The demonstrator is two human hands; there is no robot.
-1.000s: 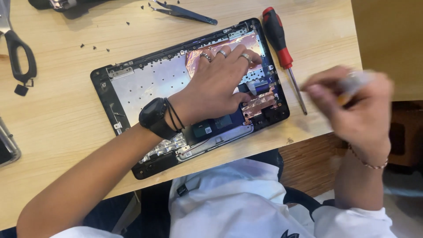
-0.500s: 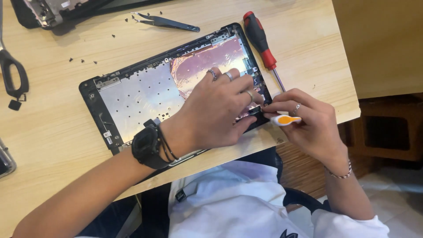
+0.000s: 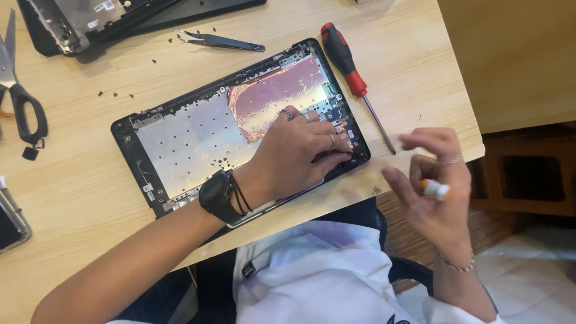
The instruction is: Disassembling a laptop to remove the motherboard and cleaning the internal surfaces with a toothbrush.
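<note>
Your right hand (image 3: 435, 186) has lifted off the opened laptop base (image 3: 198, 138), gripping a small white-and-orange tool (image 3: 436, 189) (blurred). Your left hand (image 3: 300, 153) stays pressed flat, holding nothing; that corner's work looks paused.

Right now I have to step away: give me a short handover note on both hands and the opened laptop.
Left hand: flat on the laptop shell, fingers at its right edge, holding nothing.
Right hand: lifted off the table's edge, a small white and orange tool held in its fingers.
Red screwdriver lies right of the shell; tweezers above it; loose screws at upper left; scissors far left.
Done: cover off, inner plate bare.
Left: cannot tell from this view.
</note>
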